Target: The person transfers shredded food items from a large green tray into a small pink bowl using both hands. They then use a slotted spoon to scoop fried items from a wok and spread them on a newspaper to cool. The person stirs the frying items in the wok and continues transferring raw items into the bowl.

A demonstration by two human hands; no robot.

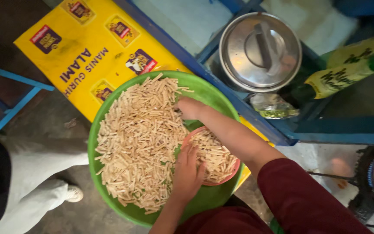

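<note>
- a yellow printed banner (87, 47) lying flat under the blue frame (256, 117)
- a steel pot with its lid (259, 51) on, sitting inside that frame
- two green bottles with yellow labels (347, 71) just beside the pot
- someone's pale trouser legs and white shoe (72, 193) at the lower left

Dim grey concrete floor (53, 125), blue metal frame (282, 134) w/ yellow panel (87, 56).

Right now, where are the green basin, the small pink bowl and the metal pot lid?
green basin (215, 93): head view, bare upper right rim.
small pink bowl (235, 170): head view, right rim.
metal pot lid (239, 56): head view, flat top left of handle.
</note>
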